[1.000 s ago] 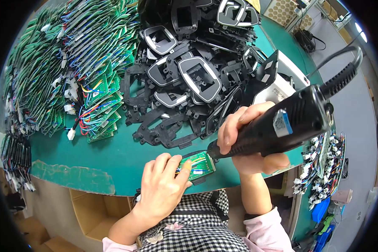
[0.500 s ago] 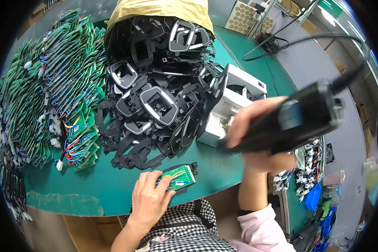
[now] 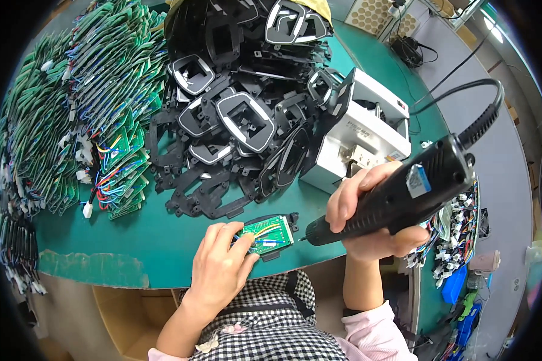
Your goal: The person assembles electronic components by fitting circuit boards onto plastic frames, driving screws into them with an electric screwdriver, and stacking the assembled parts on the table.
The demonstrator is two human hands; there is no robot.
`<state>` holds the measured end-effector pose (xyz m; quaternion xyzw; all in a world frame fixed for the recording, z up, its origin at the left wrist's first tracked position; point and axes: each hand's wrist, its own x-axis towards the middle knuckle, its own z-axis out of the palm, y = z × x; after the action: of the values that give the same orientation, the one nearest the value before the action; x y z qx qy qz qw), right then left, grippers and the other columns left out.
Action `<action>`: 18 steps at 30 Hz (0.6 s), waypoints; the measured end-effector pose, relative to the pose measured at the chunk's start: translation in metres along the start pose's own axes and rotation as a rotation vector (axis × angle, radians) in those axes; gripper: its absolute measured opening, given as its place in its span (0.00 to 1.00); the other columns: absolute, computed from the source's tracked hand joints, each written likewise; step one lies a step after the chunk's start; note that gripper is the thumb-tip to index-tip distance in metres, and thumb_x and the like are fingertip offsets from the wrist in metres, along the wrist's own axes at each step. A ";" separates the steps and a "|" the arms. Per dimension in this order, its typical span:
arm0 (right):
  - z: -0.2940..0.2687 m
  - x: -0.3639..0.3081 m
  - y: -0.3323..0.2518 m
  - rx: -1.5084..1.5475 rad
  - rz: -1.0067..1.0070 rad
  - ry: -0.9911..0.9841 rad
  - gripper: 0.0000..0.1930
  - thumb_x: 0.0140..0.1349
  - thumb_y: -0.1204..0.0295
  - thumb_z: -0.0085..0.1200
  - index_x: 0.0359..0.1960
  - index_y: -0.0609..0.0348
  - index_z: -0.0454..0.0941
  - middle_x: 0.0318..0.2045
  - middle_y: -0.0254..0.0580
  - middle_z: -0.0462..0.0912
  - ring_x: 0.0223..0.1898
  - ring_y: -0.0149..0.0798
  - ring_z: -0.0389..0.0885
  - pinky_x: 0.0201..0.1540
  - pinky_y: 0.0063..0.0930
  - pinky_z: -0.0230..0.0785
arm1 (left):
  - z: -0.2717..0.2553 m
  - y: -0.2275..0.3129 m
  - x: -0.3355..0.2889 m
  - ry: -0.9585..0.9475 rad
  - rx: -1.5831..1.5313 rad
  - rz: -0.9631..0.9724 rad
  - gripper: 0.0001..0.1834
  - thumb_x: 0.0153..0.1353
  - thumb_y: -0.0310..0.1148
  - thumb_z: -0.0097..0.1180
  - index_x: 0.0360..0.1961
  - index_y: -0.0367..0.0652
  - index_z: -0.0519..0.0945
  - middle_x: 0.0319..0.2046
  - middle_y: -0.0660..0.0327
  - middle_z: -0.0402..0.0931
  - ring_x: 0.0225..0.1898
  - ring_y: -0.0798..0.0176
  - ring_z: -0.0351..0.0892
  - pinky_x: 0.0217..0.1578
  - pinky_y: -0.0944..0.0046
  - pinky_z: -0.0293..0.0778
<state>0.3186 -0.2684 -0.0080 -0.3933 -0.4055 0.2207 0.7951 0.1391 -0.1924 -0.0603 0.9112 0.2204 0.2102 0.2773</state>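
A black electric screwdriver is gripped in my right hand, its bit pointing left, a short way from the right end of a green circuit board. That board has coloured wires across it and lies on a black plastic frame near the table's front edge. My left hand holds the board's left side, thumb and fingertips on top of it. Whether the bit touches anything is hard to tell, but it appears to hang in the air.
Black plastic frames with silver trim pile up behind the board. Stacks of wired green boards fill the left side. Right of the pile stands a white box-shaped machine. The screwdriver's cable loops at right, beyond bundled connectors.
The screwdriver has come down and left, bringing its bit closer to the circuit board. My left hand keeps its hold on the board. The whole view has shifted somewhat.
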 end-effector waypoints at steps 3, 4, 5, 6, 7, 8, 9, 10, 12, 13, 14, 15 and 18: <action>0.003 -0.008 0.010 0.011 -0.020 0.035 0.41 0.40 0.32 0.49 0.34 0.65 0.59 0.16 0.42 0.68 0.11 0.32 0.65 0.12 0.19 0.61 | 0.002 -0.002 -0.002 0.003 0.003 0.000 0.15 0.38 0.25 0.63 0.31 0.36 0.75 0.38 0.53 0.71 0.40 0.51 0.70 0.38 0.58 0.70; 0.002 -0.010 0.013 0.022 -0.030 0.026 0.41 0.40 0.32 0.49 0.34 0.65 0.60 0.16 0.42 0.68 0.11 0.32 0.66 0.13 0.19 0.62 | 0.002 -0.002 -0.002 0.000 0.004 -0.004 0.15 0.38 0.25 0.63 0.31 0.36 0.75 0.38 0.53 0.71 0.40 0.51 0.70 0.38 0.58 0.70; 0.001 -0.011 0.015 0.023 -0.026 0.027 0.41 0.40 0.32 0.49 0.34 0.65 0.60 0.16 0.42 0.68 0.11 0.32 0.66 0.13 0.19 0.62 | 0.002 -0.002 -0.002 -0.010 0.009 -0.007 0.15 0.39 0.25 0.62 0.31 0.37 0.75 0.38 0.54 0.70 0.41 0.52 0.69 0.39 0.59 0.70; 0.001 -0.013 0.017 0.039 -0.028 0.026 0.42 0.40 0.33 0.50 0.34 0.65 0.60 0.16 0.43 0.68 0.11 0.32 0.66 0.13 0.19 0.62 | 0.001 -0.002 -0.002 -0.020 0.014 -0.010 0.14 0.40 0.25 0.61 0.32 0.37 0.75 0.39 0.54 0.70 0.42 0.53 0.68 0.39 0.59 0.69; 0.000 -0.014 0.019 0.055 -0.030 0.025 0.42 0.40 0.33 0.50 0.35 0.65 0.60 0.16 0.43 0.68 0.12 0.32 0.66 0.12 0.19 0.62 | 0.000 -0.001 -0.002 -0.022 0.015 -0.013 0.14 0.40 0.25 0.61 0.32 0.37 0.75 0.39 0.54 0.70 0.42 0.53 0.68 0.39 0.59 0.69; -0.001 -0.013 0.020 0.057 -0.027 0.026 0.42 0.40 0.33 0.50 0.35 0.65 0.60 0.16 0.43 0.68 0.12 0.32 0.66 0.12 0.19 0.62 | -0.001 0.000 -0.001 -0.017 0.013 -0.010 0.14 0.40 0.26 0.61 0.32 0.37 0.75 0.39 0.54 0.70 0.42 0.53 0.68 0.39 0.59 0.69; -0.004 -0.013 0.022 0.133 -0.040 -0.047 0.41 0.40 0.34 0.52 0.35 0.66 0.60 0.16 0.43 0.69 0.12 0.32 0.67 0.13 0.20 0.62 | 0.001 -0.001 0.000 -0.015 0.006 -0.006 0.14 0.40 0.26 0.61 0.32 0.37 0.75 0.39 0.54 0.70 0.42 0.53 0.68 0.39 0.59 0.69; -0.006 -0.012 0.023 0.209 -0.055 -0.120 0.41 0.40 0.35 0.53 0.35 0.67 0.61 0.17 0.44 0.69 0.13 0.33 0.67 0.14 0.21 0.62 | 0.002 -0.002 -0.001 -0.021 0.002 -0.006 0.14 0.40 0.26 0.61 0.32 0.37 0.75 0.39 0.54 0.70 0.42 0.53 0.68 0.39 0.59 0.69; -0.002 -0.012 0.019 0.211 0.022 -0.148 0.41 0.39 0.36 0.55 0.34 0.67 0.62 0.17 0.44 0.69 0.14 0.34 0.68 0.15 0.23 0.63 | 0.004 -0.003 0.001 -0.023 0.000 -0.002 0.14 0.40 0.26 0.62 0.32 0.37 0.75 0.38 0.53 0.70 0.41 0.52 0.68 0.39 0.59 0.68; 0.002 -0.010 0.016 0.227 0.092 -0.189 0.40 0.39 0.37 0.57 0.34 0.68 0.62 0.18 0.45 0.70 0.15 0.35 0.69 0.16 0.24 0.64 | 0.002 -0.003 0.001 -0.019 0.006 0.002 0.14 0.40 0.26 0.62 0.32 0.37 0.75 0.38 0.53 0.70 0.41 0.52 0.68 0.39 0.59 0.68; -0.004 -0.003 0.023 0.290 0.075 -0.368 0.38 0.38 0.42 0.61 0.34 0.67 0.64 0.18 0.45 0.70 0.17 0.37 0.70 0.19 0.26 0.64 | 0.000 -0.002 0.001 0.002 0.015 0.004 0.15 0.39 0.26 0.62 0.31 0.37 0.75 0.38 0.53 0.70 0.40 0.52 0.69 0.37 0.59 0.69; -0.003 0.000 0.024 0.382 0.159 -0.485 0.35 0.39 0.46 0.63 0.35 0.66 0.63 0.18 0.45 0.71 0.18 0.36 0.70 0.19 0.26 0.63 | 0.001 -0.003 0.001 0.021 0.017 0.013 0.15 0.38 0.26 0.63 0.31 0.37 0.76 0.37 0.53 0.71 0.38 0.52 0.69 0.36 0.59 0.69; 0.015 -0.009 0.009 0.409 0.572 -0.212 0.25 0.51 0.52 0.55 0.28 0.66 0.67 0.16 0.44 0.71 0.17 0.35 0.69 0.20 0.25 0.62 | 0.001 -0.006 -0.001 0.039 0.009 0.001 0.14 0.38 0.26 0.62 0.31 0.37 0.76 0.36 0.54 0.70 0.38 0.52 0.69 0.35 0.59 0.69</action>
<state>0.3012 -0.2627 -0.0138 -0.2985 -0.3067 0.5500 0.7171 0.1371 -0.1891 -0.0648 0.9083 0.2262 0.2271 0.2689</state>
